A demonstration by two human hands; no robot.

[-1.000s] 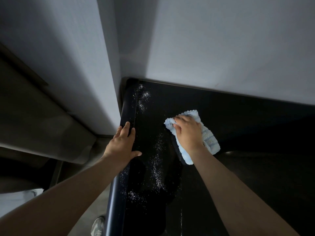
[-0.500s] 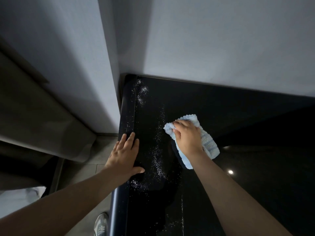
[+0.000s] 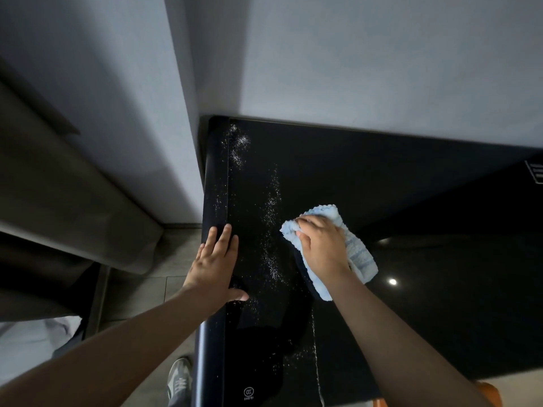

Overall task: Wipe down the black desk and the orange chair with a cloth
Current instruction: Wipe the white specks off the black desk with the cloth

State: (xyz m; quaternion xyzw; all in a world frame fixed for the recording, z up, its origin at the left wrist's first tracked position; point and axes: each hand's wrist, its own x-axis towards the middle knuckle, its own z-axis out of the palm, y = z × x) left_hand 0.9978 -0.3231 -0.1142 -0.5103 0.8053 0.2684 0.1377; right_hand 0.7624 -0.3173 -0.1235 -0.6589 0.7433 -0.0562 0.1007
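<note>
On the black desk (image 3: pixel 382 186): our right hand (image 3: pixel 323 248) grips a light-blue cloth (image 3: pixel 357 252); our left hand (image 3: pixel 214 265) lies flat, fingers straight, beside white specks (image 3: pixel 271 207).

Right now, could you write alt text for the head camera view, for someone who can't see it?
A person's right hand grips a light blue cloth on a glossy black desk scattered with white specks. The left hand lies flat on the desk's left edge, with a grey wall behind.
</note>
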